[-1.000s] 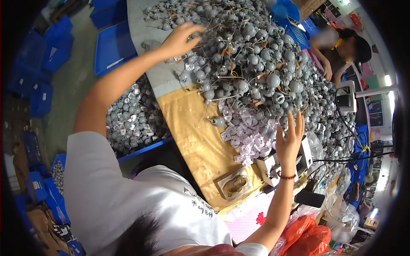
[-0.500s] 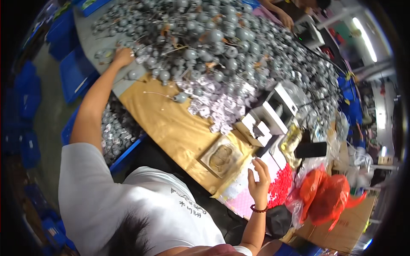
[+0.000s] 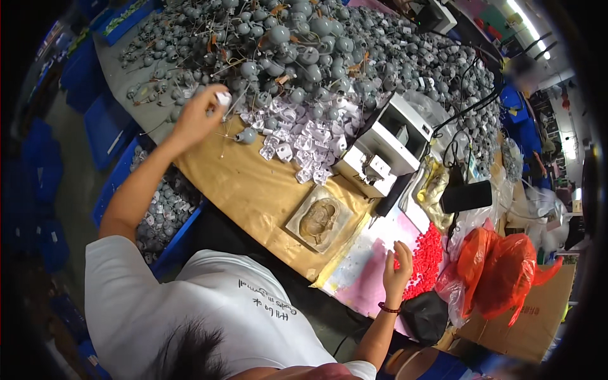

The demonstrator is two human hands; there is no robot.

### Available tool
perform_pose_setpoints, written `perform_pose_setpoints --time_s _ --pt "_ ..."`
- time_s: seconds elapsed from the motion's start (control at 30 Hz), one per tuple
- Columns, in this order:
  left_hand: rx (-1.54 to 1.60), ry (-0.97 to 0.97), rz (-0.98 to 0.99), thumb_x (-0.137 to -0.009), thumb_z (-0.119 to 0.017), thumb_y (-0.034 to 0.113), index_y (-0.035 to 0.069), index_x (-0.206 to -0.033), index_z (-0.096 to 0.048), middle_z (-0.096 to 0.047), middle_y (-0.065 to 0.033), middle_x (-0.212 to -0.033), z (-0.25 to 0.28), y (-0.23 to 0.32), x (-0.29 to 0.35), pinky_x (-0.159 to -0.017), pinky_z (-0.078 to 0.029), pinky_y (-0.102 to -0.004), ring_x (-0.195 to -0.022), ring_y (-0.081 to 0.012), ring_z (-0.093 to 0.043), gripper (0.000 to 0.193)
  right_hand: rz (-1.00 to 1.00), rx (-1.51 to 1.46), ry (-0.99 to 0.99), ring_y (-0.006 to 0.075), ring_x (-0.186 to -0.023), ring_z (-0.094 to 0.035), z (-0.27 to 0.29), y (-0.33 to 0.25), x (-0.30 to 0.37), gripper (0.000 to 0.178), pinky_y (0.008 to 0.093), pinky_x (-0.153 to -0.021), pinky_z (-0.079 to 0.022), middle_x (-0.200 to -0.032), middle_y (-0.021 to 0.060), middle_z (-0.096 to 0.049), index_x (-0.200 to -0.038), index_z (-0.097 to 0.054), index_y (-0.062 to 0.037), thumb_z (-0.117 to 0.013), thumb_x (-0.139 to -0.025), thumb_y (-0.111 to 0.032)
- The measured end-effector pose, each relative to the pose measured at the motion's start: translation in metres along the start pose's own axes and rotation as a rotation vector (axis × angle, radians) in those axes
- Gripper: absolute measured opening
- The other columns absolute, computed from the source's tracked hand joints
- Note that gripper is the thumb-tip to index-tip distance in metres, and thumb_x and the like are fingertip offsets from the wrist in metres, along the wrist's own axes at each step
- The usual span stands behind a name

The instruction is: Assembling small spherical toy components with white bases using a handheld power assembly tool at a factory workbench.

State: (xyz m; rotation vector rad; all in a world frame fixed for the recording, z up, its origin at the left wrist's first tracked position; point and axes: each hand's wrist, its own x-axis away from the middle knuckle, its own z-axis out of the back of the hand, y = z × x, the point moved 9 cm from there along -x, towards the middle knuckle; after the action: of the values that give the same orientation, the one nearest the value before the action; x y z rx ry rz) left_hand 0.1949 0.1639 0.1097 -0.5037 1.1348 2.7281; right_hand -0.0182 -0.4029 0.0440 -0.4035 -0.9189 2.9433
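My left hand [image 3: 197, 119] is above the near left edge of a big heap of grey round parts with thin wires [image 3: 278, 35]. Its fingers close on a small white piece [image 3: 223, 98]. Just beyond it, one loose grey part [image 3: 246, 135] lies on the brown sheet [image 3: 234, 183], beside a pile of clear plastic pieces [image 3: 310, 139]. My right hand [image 3: 397, 269], a dark bead bracelet on its wrist, is beside the small red pieces [image 3: 425, 259]. Its thumb and fingers are bent but apart, with nothing visible between them.
A square metal block with a hollow [image 3: 318, 218] sits on the brown sheet. Behind it stands a white boxy device [image 3: 383, 145]. A black phone [image 3: 467, 197] and red plastic bags [image 3: 500, 272] are at the right. A blue bin of grey parts [image 3: 168, 215] stands left, below the table edge.
My left hand has drawn back from the heap, moving right and nearer, and now has a small white piece in its fingers. My right hand has moved slightly right and nearer, toward the red pieces.
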Motion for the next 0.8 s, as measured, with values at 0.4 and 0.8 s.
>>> perform_pose_setpoints --time_s 0.4,0.8 --pt "-0.124 -0.577 -0.289 -0.079 -0.078 0.02 0.005 -0.101 -0.068 -0.064 -0.0121 -0.084 -0.137 0.069 0.122 -0.072 -0.049 -0.0424 -0.081 -0.0317 -0.061 0.029 -0.14 -0.07 0.201 0.0212 -0.096 -0.066 0.034 0.038 0.047 0.017 0.0297 -0.076 -0.055 -0.107 0.014 -0.068 -0.108 -0.068 0.0007 -0.063 -0.092 0.0" --pt "0.385 -0.586 -0.048 -0.083 -0.074 0.004 0.001 -0.099 -0.069 -0.067 -0.0097 -0.098 -0.133 0.133 0.133 -0.067 -0.05 -0.0271 -0.079 -0.0183 -0.064 0.016 0.091 0.465 0.067 0.0326 -0.079 -0.06 0.002 0.038 -0.003 0.01 0.041 -0.072 -0.049 -0.086 0.0137 -0.067 -0.094 -0.07 -0.0042 -0.067 -0.084 -0.005"
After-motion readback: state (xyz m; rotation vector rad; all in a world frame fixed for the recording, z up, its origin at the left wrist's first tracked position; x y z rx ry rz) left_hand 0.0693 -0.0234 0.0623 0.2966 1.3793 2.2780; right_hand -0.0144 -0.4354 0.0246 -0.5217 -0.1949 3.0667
